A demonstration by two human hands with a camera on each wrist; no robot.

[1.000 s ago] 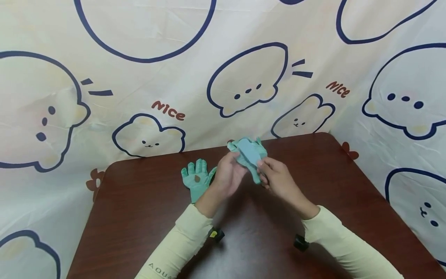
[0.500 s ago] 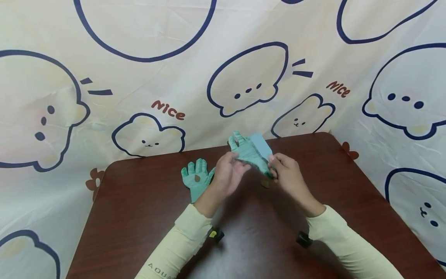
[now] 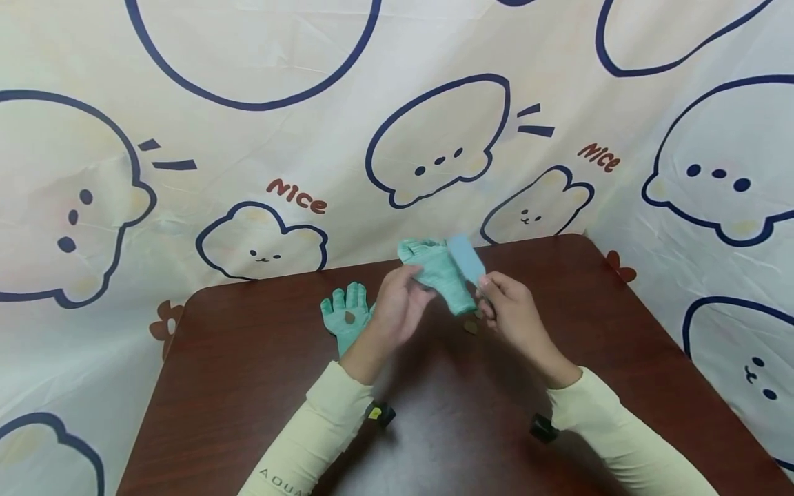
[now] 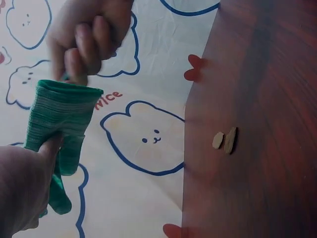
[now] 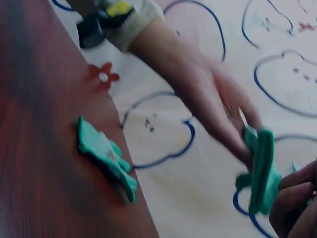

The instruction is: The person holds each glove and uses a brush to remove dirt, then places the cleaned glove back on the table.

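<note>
My left hand (image 3: 399,306) holds a green knitted glove (image 3: 445,277) above the far part of the table, thumb on its near face. In the left wrist view the glove's cuff (image 4: 67,88) points up and its fingers hang below. My right hand (image 3: 511,306) pinches the lower end of a light blue, flat, oblong piece (image 3: 466,259), right beside the held glove. What this piece is, I cannot tell. A second green glove (image 3: 349,315) lies on the table to the left, fingers pointing away, with a brown spot (image 3: 350,317) on its palm.
Two small, flat brown pieces (image 4: 224,140) lie on the brown wooden table (image 3: 459,413), near and below my right hand. Behind the table's far edge hangs a white curtain (image 3: 347,151) printed with cartoon outlines. A black device (image 3: 544,428) sits at my right sleeve.
The light blue piece has moved off the held glove to its right. The held glove has been turned, and its spread fingers no longer show on top. Brown pieces have come into view.
</note>
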